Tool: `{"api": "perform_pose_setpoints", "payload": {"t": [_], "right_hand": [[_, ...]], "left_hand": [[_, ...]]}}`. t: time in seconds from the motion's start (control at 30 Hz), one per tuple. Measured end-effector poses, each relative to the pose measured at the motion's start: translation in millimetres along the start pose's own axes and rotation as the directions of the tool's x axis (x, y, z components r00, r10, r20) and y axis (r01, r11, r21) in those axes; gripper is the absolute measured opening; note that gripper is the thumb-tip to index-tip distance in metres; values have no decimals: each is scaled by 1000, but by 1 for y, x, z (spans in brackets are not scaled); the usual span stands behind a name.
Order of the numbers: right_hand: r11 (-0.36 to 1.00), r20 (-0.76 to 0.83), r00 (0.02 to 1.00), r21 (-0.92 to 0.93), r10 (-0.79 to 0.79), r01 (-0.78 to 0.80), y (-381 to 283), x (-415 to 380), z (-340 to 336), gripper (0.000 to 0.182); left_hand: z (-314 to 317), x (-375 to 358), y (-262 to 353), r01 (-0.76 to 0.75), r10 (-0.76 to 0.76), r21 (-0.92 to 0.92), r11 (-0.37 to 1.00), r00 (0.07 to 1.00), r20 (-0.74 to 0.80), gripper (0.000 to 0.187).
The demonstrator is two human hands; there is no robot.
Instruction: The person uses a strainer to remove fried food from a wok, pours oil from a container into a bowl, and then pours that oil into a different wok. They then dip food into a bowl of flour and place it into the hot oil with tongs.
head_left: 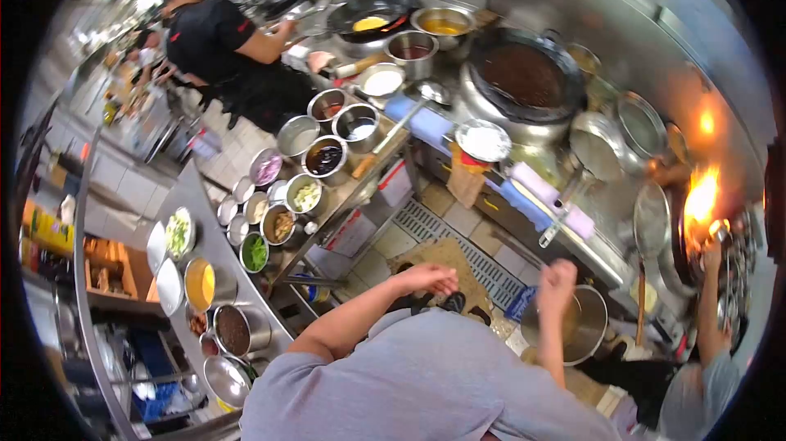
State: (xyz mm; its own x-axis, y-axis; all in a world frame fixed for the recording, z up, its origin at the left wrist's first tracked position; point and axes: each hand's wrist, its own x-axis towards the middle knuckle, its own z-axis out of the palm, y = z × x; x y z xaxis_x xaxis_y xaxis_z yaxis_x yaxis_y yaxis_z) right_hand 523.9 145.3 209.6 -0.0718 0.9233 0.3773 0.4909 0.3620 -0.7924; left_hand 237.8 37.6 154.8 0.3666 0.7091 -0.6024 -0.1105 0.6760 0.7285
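Aisle between prep counter [340, 197] and cooking range [607, 224].
The left hand [432, 279] is held at centre, the right hand [558, 279] right of centre, near a metal pot [593, 320] at lower right; both are curled, any held item cannot be determined. Open floor [463, 218] is left between the facing edges, alongside a drain grate [461, 249].

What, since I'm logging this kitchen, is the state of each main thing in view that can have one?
Left hand: loosely curled.
Right hand: closed, contents hidden.
Round silvery metal pot near the right hand: uncovered, contents unclear.
Large round black wok: uncovered, holding dark brown contents.
Round silvery metal pot at left: uncovered, holding yellow contents.
Orange flames at right: burning.
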Motion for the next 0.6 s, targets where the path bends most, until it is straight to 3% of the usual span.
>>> {"api": "perform_pose_setpoints", "payload": {"t": [0.03,0.07,0.1,0.17,0.23,0.27,0.3,0.33,0.37,0.4,0.43,0.47,0.5,0.53,0.6], "right_hand": [[985,48,989,-95,-141,145,-13,3,20,16],[996,0,1000,90,7,-7,-50,1,42,18],[997,140,989,-56,-49,57,-56,3,57,21],[975,253,957,205,-143,91,-88,-1,76,23],[901,455,869,434,-194,-26,-113,-10,70,19],[905,449,875,425,-180,-33,-114,-13,63,19],[884,502,813,466,-294,32,-114,-15,56,15],[854,544,734,511,-406,94,-114,-13,50,11],[855,539,739,509,-404,96,-111,-8,42,11],[921,735,618,386,-278,-44,-107,-4,32,9],[960,884,450,226,-131,-164,-108,-4,26,9],[986,802,587,160,-107,-39,-114,2,30,13],[983,764,619,145,-185,115,-110,10,40,20],[983,710,682,101,-179,153,-115,13,53,25],[981,653,738,46,-172,188,-111,24,79,29]], "left_hand": [[20,-3,18,80,-52,-232,969,991,123,50],[36,-4,30,129,-38,-430,894,976,213,56],[51,-2,37,202,-15,-607,768,954,298,62],[61,1,42,78,148,-859,506,973,175,60],[53,-3,44,-125,253,-972,200,965,-72,54],[57,-20,60,-263,121,-951,160,962,-246,47],[58,-35,78,-406,-9,-902,147,911,-411,41],[47,-36,78,-399,-4,-903,159,914,-405,41],[33,-35,73,-445,187,-875,191,891,-412,35],[22,-30,66,-493,371,-845,208,839,-398,28],[13,-19,59,-487,365,-848,209,844,-394,28],[1,-4,55,-596,394,-737,317,790,-469,26],[-8,9,56,-685,435,-599,415,727,-531,24],[-4,19,63,-728,495,-541,422,685,-535,20],[9,35,81,-737,534,-281,615,651,-539,22]]}}
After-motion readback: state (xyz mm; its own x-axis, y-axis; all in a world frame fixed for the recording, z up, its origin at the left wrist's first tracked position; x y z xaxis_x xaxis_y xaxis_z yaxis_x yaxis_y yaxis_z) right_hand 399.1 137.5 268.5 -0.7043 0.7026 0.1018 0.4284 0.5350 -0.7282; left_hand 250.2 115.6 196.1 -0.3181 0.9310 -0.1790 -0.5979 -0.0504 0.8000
